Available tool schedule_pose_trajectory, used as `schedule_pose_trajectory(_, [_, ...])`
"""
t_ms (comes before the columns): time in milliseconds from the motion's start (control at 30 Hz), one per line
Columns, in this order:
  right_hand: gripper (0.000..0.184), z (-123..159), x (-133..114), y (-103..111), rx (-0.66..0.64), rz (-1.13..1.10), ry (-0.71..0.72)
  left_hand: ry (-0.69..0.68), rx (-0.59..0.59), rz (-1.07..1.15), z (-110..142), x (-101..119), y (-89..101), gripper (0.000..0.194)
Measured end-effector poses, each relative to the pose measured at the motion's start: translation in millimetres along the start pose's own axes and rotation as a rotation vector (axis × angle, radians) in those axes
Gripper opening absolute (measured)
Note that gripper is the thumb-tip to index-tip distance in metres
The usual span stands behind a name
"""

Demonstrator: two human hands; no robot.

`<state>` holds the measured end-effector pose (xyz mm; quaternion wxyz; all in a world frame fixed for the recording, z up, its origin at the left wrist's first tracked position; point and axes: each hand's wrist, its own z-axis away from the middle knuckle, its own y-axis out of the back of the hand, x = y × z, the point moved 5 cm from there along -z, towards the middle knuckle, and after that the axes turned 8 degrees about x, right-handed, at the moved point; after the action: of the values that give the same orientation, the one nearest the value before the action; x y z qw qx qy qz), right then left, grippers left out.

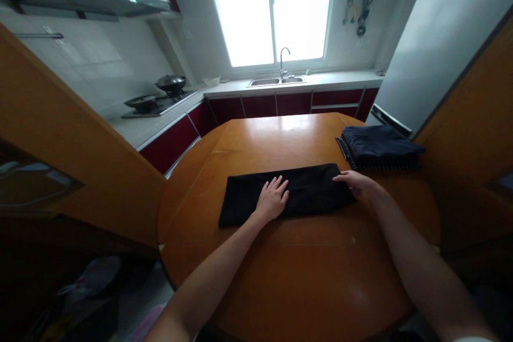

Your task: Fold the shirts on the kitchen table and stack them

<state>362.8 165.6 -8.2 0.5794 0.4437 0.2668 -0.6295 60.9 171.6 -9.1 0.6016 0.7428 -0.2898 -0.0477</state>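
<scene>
A black folded piece of cloth [308, 192], which looks like a garment, lies flat as a long strip across the wooden table [280, 278]. My left hand [273, 197] rests on top of it near the middle, palm down with the fingers spread. At the cloth's right end, my right hand [356, 181] pinches the edge between thumb and fingers. Beyond that hand, at the table's right side, sits a stack of folded dark clothes [379, 144], navy on top.
A tall fridge [420, 37] stands at the right behind the stack. Past the table are a counter with a sink [264, 82] and a stove [160, 106] bearing two pans. Wooden door panels [72, 117] flank the table. Bags [94, 278] lie on the floor at lower left.
</scene>
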Motion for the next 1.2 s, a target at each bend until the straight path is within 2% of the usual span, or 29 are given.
schedule_pose_trajectory(167, [0.015,15,-11,-1,-0.108,-0.241,-0.056,-0.037,-0.04,-0.021,7,6,1.6,0.059])
schedule_pose_trajectory(300, [0.012,31,-22,12,-0.058,-0.356,-0.067,-0.067,-0.103,0.006,10,24,0.4,0.069])
schedule_pose_trajectory(433, [0.006,48,-34,21,0.023,-0.342,-0.04,-0.033,-0.105,0.05,-6,42,-7.2,0.07])
schedule_pose_trajectory(600, [0.003,71,-61,8,0.03,-0.333,0.064,-0.028,-0.041,-0.075,-24,53,-23.3,0.063])
schedule_pose_trajectory(733, [0.009,80,-89,-21,-0.026,-0.345,0.138,-0.048,-0.032,-0.052,-24,54,-30.6,0.061])
schedule_pose_trajectory(833, [0.014,82,-110,-51,-0.089,-0.317,0.226,-0.012,-0.022,0.118,-30,48,-27.2,0.061])
schedule_pose_trajectory(933, [0.015,84,-124,-85,-0.119,-0.244,0.326,0.169,0.05,0.506,-38,29,-11.9,0.056])
schedule_pose_trajectory(1067, [0.011,86,-127,-141,-0.114,-0.04,0.445,0.502,0.116,1.167,-32,-16,11.8,0.051])
schedule_pose_trajectory(1133, [0.011,81,-120,-172,-0.06,0.139,0.47,0.615,0.096,1.343,-20,-37,20.3,0.054])
schedule_pose_trajectory(1200, [0.013,75,-106,-204,-0.023,0.351,0.5,0.691,0.063,1.426,-5,-54,25.2,0.057])
